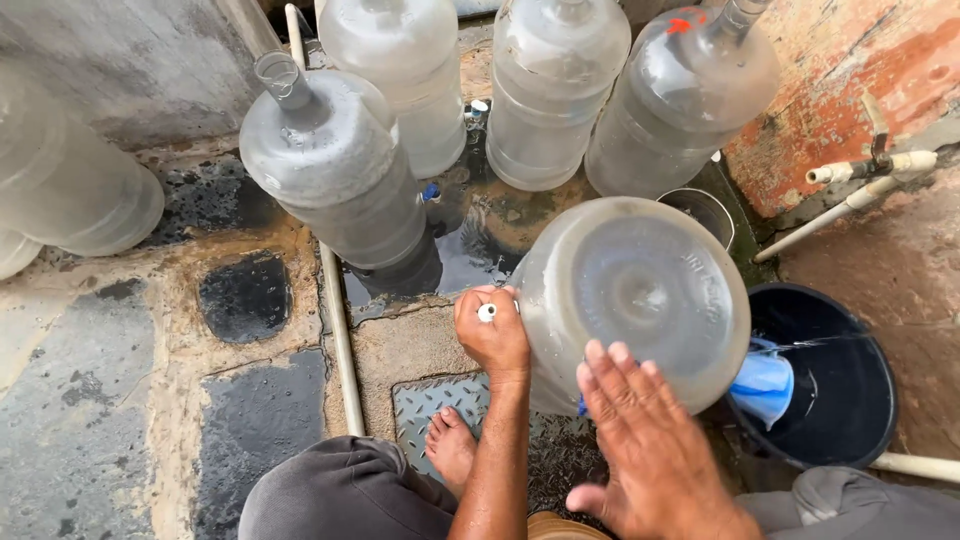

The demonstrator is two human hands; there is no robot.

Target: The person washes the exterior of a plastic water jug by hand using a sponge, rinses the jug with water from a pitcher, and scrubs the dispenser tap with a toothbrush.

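Note:
A large clear water jug (640,290) lies tipped over in front of me, its round base facing the camera and its blue neck (762,385) pointing into a black bucket (850,400). My left hand (492,335) is closed around a thin white stick or rod end, pressed against the jug's left side. My right hand (650,455) lies flat with fingers spread on the jug's lower side. A thin stream of water runs into the bucket.
Several empty clear jugs (335,165) stand on the wet stone floor behind, one more (70,195) at the far left. A white pipe (340,330) runs along the floor. A pipe with a tap (870,170) sticks out at right. My bare foot (452,445) rests on a metal plate.

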